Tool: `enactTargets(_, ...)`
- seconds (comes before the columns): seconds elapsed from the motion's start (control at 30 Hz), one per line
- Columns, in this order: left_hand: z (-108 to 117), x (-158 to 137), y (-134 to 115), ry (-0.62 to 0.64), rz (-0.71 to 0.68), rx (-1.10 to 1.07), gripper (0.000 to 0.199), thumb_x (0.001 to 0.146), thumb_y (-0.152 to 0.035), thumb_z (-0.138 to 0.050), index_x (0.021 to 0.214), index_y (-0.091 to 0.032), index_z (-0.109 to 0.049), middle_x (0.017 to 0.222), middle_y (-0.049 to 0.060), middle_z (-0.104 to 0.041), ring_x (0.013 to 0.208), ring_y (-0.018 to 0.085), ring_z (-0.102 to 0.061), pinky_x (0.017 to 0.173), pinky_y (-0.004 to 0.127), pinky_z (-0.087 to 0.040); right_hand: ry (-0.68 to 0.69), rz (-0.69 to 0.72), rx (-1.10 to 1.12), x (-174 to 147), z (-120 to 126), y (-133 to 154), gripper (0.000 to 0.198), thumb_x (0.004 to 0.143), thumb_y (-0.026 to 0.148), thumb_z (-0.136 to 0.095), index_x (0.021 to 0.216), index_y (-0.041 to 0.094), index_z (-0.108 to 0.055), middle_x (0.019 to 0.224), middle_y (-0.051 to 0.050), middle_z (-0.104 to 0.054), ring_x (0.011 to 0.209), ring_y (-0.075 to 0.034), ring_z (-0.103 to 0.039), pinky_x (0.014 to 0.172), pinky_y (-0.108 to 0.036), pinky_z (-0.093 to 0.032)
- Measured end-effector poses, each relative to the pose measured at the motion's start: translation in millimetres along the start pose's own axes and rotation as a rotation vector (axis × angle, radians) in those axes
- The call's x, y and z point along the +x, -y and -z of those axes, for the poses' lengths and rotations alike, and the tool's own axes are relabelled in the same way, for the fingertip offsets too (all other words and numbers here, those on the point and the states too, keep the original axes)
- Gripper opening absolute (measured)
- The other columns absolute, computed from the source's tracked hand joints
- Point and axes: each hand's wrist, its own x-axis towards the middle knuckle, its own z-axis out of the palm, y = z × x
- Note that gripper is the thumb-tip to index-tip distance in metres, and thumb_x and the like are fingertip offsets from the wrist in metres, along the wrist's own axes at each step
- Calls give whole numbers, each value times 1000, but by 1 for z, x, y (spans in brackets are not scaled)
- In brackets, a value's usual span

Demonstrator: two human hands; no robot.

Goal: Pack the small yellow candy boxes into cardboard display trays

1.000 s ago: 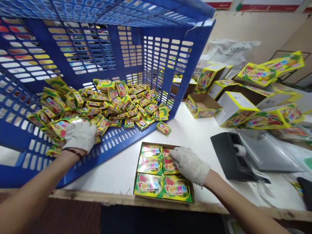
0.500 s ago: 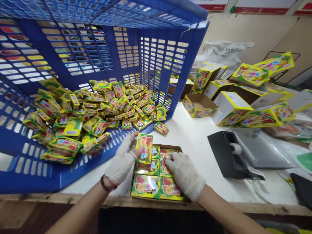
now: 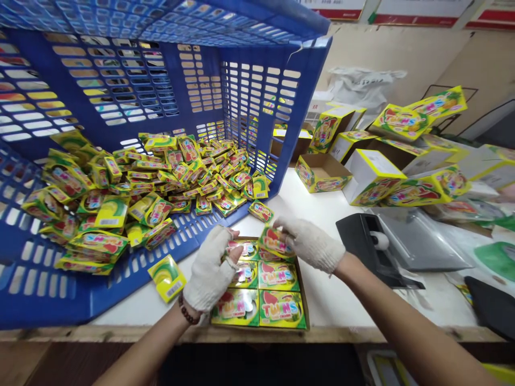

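A shallow carton tray [image 3: 304, 316] holds small yellow-green "TWINS" candy boxes [image 3: 282, 309] in two columns. My right hand [image 3: 311, 244], in a white glove with bare fingertips, grips a small candy box [image 3: 276, 241], tilted over the tray's far right end. Gloved likewise, my left hand [image 3: 213, 271] rests at the tray's left side. Its thumb and fingers are apart beside the left column, with nothing seen between them. One loose candy box [image 3: 167, 279] lies barcode side up on the table, left of that hand.
A blue plastic basket [image 3: 277, 128] on its side spills a heap of candy boxes [image 3: 173, 171]. Another loose box [image 3: 261, 212] lies by its edge. Empty cartons [image 3: 374, 177] pile up at the back right, with a black tape dispenser [image 3: 358, 246] and plastic bags [image 3: 422, 241] nearer.
The candy box held by my left hand has left it, and one lies on the table to the left. My right hand has lifted slightly, gripping a box. The view shifted a little.
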Motion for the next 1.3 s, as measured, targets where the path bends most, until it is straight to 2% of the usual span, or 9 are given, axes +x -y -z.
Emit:
enactTargets(0.13, 27, 5, 29, 38, -106, 348, 23, 91, -33, -46, 106, -21, -60, 112, 9, -57, 113, 25, -55, 100, 39, -45, 119, 66, -365, 6, -14, -5, 22, 90, 17, -50, 94, 17, -72, 94, -10, -68, 85, -19, -59, 74, -29, -40)
enactTargets(0.37, 93, -27, 94, 284, 237, 906, 80, 63, -52, -69, 131, -14, -49, 123, 17, -53, 119, 37, -50, 97, 43, -44, -68, 127, -549, -19, -52, 4, 22, 90, 12, -52, 104, 12, -68, 98, -15, -64, 89, -27, -56, 78, -38, -44)
enactTargets(0.53, 102, -51, 101, 339, 330, 928, 71, 73, -49, -59, 131, -11, -48, 117, 16, -56, 108, 32, -55, 92, 41, -44, -207, 247, -653, -34, -68, 8, 27, 84, 6, -55, 108, 7, -67, 114, -21, -62, 105, -34, -53, 94, -49, -43)
enactTargets(0.73, 85, -49, 94, 204, 228, 937, 71, 68, -47, -66, 128, -13, -51, 121, 20, -54, 120, 41, -48, 96, 49, -42, -199, 189, -439, -30, -65, 9, 25, 86, 8, -50, 102, 11, -69, 104, -17, -66, 96, -30, -58, 90, -45, -49)
enactTargets(0.9, 55, -27, 50, 31, -83, 478, 34, 90, -36, -48, 120, -24, -57, 121, 9, -60, 120, 27, -54, 102, 40, -45, -487, -42, 141, -33, -56, -26, 45, 84, 9, -40, 123, 16, -59, 122, -13, -63, 112, -22, -60, 99, -41, -48)
enactTargets(1.0, 13, -7, 8, 203, -325, 255, 30, 91, -25, -47, 119, -25, -60, 116, 7, -64, 111, 22, -59, 98, 35, -48, -352, -245, 410, -41, -54, -39, 56, 81, 19, -47, 136, 11, -46, 132, -18, -58, 118, -24, -59, 100, -42, -48)
enactTargets(1.1, -36, 18, -22, 381, -574, 208, 37, 86, -21, -54, 124, -19, -56, 120, 11, -62, 113, 24, -56, 100, 39, -47, -179, -246, 560, -50, -57, -40, 62, 77, 19, -47, 139, 11, -41, 136, -17, -57, 122, -23, -57, 104, -42, -45)
enactTargets(1.2, -70, 39, -30, 525, -744, 305, 39, 80, -20, -61, 118, -14, -57, 116, 13, -62, 110, 27, -56, 98, 45, -47, -198, -198, 539, -56, -61, -41, 53, 79, 21, -46, 132, 16, -49, 135, -13, -58, 127, -23, -53, 110, -45, -38)
enactTargets(1.3, -82, 46, -26, 581, -766, 420, 26, 81, -15, -56, 107, -14, -60, 104, 10, -64, 99, 25, -58, 92, 42, -49, -211, -221, 556, -57, -64, -47, 54, 81, 24, -48, 134, 16, -49, 131, -11, -61, 123, -23, -56, 110, -43, -39)
